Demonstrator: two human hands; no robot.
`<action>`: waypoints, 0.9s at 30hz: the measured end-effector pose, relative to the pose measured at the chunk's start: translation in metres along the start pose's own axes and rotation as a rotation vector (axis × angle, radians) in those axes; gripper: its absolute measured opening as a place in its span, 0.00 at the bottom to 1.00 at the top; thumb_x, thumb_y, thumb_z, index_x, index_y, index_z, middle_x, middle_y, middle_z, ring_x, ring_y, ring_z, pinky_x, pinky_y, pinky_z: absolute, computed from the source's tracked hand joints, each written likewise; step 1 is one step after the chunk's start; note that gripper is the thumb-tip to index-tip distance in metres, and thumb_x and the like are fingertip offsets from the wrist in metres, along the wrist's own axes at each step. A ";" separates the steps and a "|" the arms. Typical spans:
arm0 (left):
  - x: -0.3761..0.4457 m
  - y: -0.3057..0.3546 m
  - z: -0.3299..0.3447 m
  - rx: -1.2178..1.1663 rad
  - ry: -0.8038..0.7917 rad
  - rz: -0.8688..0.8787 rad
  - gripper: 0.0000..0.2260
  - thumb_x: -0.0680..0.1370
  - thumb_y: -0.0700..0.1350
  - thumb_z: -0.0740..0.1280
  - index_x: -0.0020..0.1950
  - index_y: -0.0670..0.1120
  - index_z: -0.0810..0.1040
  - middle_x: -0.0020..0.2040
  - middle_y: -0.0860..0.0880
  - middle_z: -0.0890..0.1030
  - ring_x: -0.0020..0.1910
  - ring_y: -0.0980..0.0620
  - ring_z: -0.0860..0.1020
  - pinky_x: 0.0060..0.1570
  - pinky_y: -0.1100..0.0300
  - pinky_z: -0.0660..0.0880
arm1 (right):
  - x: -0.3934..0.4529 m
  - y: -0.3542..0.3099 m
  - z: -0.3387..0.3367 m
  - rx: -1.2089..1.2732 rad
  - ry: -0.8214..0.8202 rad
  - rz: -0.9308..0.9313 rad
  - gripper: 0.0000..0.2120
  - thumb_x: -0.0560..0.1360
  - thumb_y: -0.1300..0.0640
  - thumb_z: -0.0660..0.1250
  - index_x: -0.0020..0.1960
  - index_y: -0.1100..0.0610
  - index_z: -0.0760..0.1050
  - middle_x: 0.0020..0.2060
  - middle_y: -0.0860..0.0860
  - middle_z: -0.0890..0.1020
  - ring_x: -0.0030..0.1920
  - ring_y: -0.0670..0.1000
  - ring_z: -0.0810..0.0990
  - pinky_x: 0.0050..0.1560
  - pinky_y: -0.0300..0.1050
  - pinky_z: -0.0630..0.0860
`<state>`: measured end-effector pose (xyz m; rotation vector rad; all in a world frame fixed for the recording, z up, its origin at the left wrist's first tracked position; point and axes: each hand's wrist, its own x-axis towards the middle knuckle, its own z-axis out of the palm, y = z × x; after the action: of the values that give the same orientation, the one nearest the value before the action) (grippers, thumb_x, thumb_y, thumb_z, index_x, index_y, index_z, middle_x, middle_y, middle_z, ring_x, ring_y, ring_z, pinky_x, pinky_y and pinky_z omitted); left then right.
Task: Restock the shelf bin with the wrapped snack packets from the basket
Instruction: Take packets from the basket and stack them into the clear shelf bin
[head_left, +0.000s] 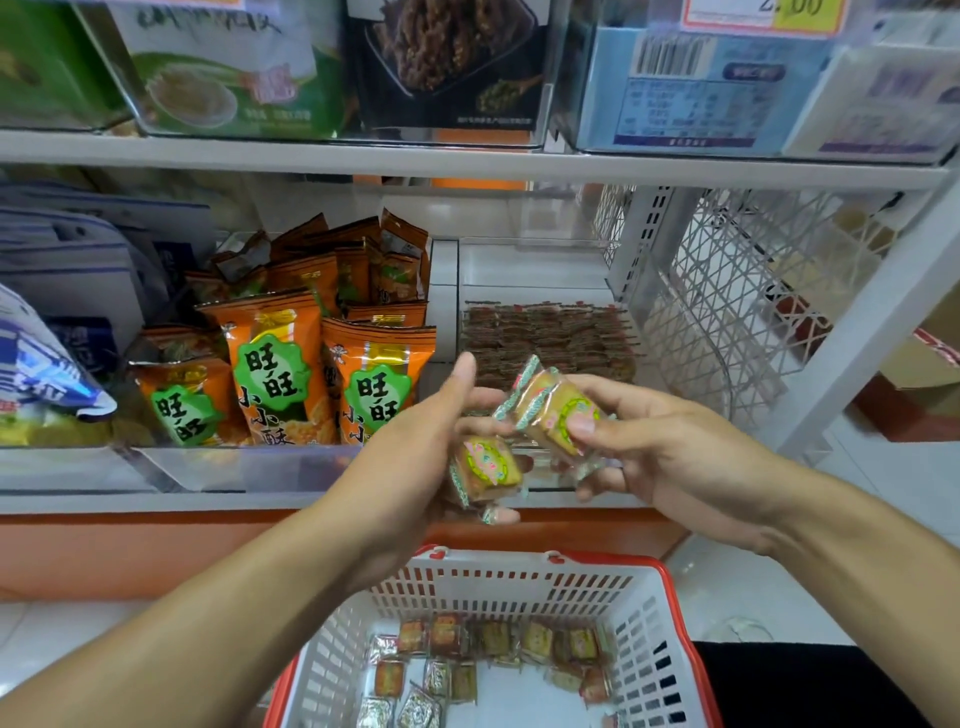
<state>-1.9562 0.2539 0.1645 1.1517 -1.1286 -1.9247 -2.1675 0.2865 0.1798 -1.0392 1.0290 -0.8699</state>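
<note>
Wrapped snack packets (558, 410), small tan cakes in clear film with a green and pink label, sit in both our hands in front of the clear plastic shelf bin (545, 332). Our right hand (670, 457) pinches a few of them, the thumb pressed on the top label. Our left hand (415, 447) holds another packet (485, 467) with curled fingers; the fingertips are hidden behind the film. How many packets each hand carries we cannot tell. The bin already has dark packets in rows, blurred, and its front edge is covered by our hands. Its back half is bare. Below, the white plastic basket with a red rim (519, 577) keeps more packets on its floor; its near edge is cut off. Orange snack bags (272, 364) fill the neighbouring bin to the left.
</note>
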 end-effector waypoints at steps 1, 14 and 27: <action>0.000 0.001 -0.002 -0.029 -0.013 -0.051 0.28 0.76 0.68 0.62 0.63 0.48 0.82 0.53 0.46 0.87 0.50 0.42 0.86 0.36 0.51 0.83 | -0.001 -0.002 -0.001 -0.005 -0.028 -0.009 0.18 0.75 0.61 0.70 0.64 0.53 0.80 0.54 0.57 0.84 0.45 0.49 0.78 0.42 0.44 0.77; -0.001 0.005 -0.010 -0.169 -0.248 -0.111 0.28 0.71 0.31 0.64 0.71 0.46 0.74 0.62 0.43 0.84 0.56 0.41 0.84 0.50 0.46 0.84 | -0.001 0.002 0.005 0.005 -0.091 0.183 0.19 0.75 0.65 0.67 0.65 0.63 0.78 0.60 0.68 0.80 0.49 0.56 0.79 0.45 0.44 0.79; 0.001 -0.007 -0.004 -0.090 0.006 0.377 0.28 0.74 0.21 0.59 0.60 0.49 0.83 0.62 0.49 0.83 0.66 0.50 0.79 0.54 0.53 0.77 | 0.003 0.024 0.034 0.561 -0.021 0.266 0.17 0.78 0.58 0.62 0.64 0.61 0.81 0.58 0.61 0.81 0.56 0.60 0.80 0.57 0.58 0.80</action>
<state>-1.9532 0.2549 0.1567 0.8263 -1.1498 -1.6600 -2.1322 0.2992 0.1615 -0.4266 0.8121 -0.8559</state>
